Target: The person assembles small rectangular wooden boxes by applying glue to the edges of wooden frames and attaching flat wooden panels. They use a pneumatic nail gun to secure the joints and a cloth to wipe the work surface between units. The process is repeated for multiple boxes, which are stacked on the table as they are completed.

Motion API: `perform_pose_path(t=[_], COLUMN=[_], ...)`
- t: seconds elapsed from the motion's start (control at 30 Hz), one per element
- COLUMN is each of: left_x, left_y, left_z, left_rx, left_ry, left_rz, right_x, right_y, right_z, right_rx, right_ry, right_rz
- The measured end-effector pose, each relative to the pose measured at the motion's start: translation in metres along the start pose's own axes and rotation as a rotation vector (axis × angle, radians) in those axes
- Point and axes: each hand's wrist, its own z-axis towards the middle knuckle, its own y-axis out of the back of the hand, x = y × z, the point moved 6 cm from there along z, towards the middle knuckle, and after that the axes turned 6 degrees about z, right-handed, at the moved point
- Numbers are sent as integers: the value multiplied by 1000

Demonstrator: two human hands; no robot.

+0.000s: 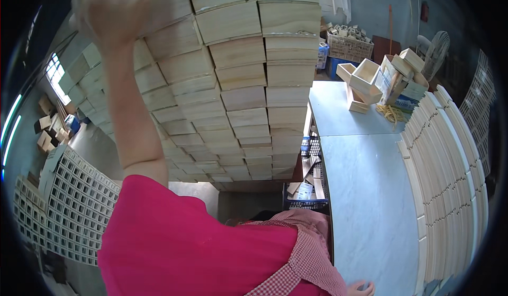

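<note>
A tall stack of pale wooden boxes (238, 76) fills the view in front of me, its blocks piled in close rows and columns. My left arm is raised up along the stack's left part. My left hand (108, 13) is at the top of the view, smeared by motion, against the upper boxes; whether it holds one I cannot make out. At the lower edge, only the fingers of my right hand (361, 288) show. They rest loosely bent at the edge of the pale blue-grey tabletop (365, 190), with nothing seen in them.
Long rows of thin wooden pieces (444, 185) line the table's right side. Open wooden boxes (365, 79) and a yellow cord bundle (390, 114) lie at its far end. A blue crate (307, 203) of scraps stands between stack and table. Gridded pale stacks (79, 201) stand left.
</note>
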Motion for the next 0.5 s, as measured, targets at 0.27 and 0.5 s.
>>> perform_pose_path(t=[0.27,0.5], left_x=[-5,4], left_y=[-66,-101], left_z=[-3,-8], left_rx=[538,551], left_ry=[-34,-50], left_rz=[-322,-415], right_x=[-2,6], right_y=[6,2], right_z=[2,-3], right_rx=[49,61], right_ry=[-79,-112], right_rz=[-34,-11])
